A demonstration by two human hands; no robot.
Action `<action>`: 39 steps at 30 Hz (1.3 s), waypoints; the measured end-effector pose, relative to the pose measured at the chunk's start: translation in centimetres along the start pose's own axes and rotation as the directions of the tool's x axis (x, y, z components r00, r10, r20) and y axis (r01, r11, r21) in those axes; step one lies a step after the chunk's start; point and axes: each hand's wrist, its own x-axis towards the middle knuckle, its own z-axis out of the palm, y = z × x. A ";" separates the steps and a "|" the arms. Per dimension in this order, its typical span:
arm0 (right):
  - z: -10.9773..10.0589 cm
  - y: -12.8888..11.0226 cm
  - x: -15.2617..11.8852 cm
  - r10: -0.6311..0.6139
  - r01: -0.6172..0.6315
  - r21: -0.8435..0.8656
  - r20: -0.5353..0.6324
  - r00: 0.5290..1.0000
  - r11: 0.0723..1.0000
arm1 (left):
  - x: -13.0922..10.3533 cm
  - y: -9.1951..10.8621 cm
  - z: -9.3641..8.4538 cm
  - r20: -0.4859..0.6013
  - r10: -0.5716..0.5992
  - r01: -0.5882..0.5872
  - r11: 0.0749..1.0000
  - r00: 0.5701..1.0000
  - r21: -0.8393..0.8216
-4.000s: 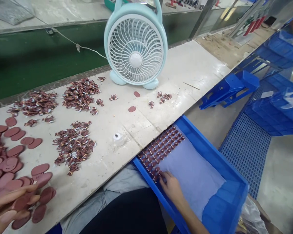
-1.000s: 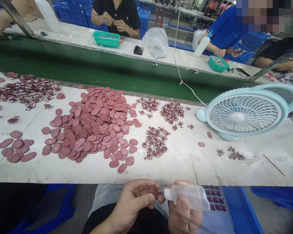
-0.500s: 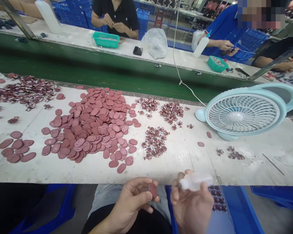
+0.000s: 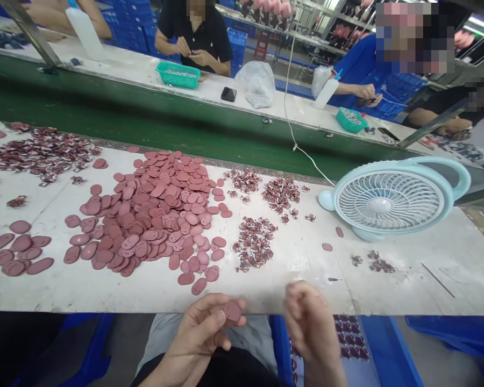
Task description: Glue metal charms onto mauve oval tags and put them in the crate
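Note:
My left hand (image 4: 197, 338) is below the table's front edge and pinches one maroon oval piece (image 4: 232, 311) between thumb and fingertips. My right hand (image 4: 312, 328) is just to its right, back toward me, fingers curled and blurred; I see no bottle in it, and what it holds is hidden. On the white table (image 4: 306, 269) in front lies a big heap of the same maroon ovals (image 4: 157, 215). Right of that heap is a small pile of dark red and white trims (image 4: 254, 247).
A pale blue desk fan (image 4: 391, 201) stands at the right on the table. A blue crate (image 4: 387, 349) with rows of finished pieces sits under my right hand. Beyond the table runs a green conveyor belt (image 4: 145, 123); other people work at the far bench.
The clear squeeze bottle was in my right hand at the oval piece a second ago; it no longer shows there. The left hand has turned the oval face up.

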 end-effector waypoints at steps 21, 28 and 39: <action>0.3 -1.7 0.5 -0.028 0.158 -0.935 0.157 0.987 0.319 | -0.3 1.5 -0.3 -0.088 0.035 -0.032 0.999 0.995 0.041; 1.6 -0.6 0.9 0.024 -0.044 -0.917 -0.038 0.999 0.397 | -0.3 0.9 -0.2 -0.032 -0.008 0.010 0.999 0.999 0.047; 3.5 -1.9 -3.3 0.237 -0.227 -0.079 0.158 0.958 0.971 | -0.1 -0.2 0.4 0.051 0.021 -0.026 0.995 0.998 0.101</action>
